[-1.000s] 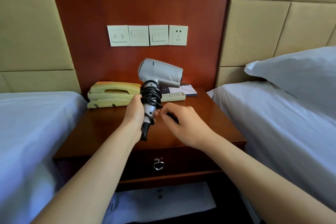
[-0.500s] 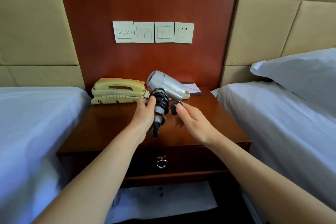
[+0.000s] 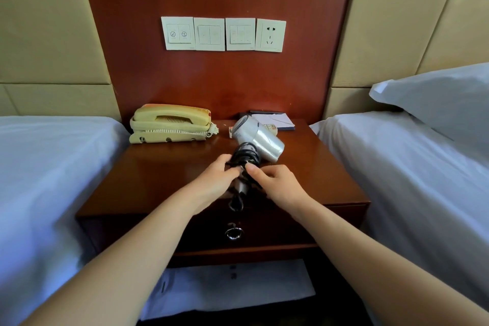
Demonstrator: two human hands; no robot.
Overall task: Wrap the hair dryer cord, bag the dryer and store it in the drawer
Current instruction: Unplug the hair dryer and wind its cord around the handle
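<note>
A silver hair dryer (image 3: 260, 139) is held low over the wooden nightstand (image 3: 158, 172), its barrel tilted to the right. Its black cord (image 3: 246, 156) is coiled around the handle. My left hand (image 3: 214, 182) grips the handle from the left side. My right hand (image 3: 277, 184) pinches the cord's end against the coil from the right. The handle's black lower end (image 3: 236, 200) sticks out below my hands. The drawer (image 3: 277, 227) under the top is closed, with a metal ring pull (image 3: 233, 232). A white bag (image 3: 232, 286) lies on the shelf beneath the drawer.
A beige telephone (image 3: 170, 123) stands at the nightstand's back left. A notepad (image 3: 275, 120) lies at the back right. White beds flank the nightstand on both sides, with a pillow (image 3: 436, 98) on the right one. Wall switches and a socket (image 3: 270, 34) sit above.
The dryer has come down toward the nightstand and tipped further right. My right hand moved in against the coil, now pinching the cord end there. The camera tilted down slightly.
</note>
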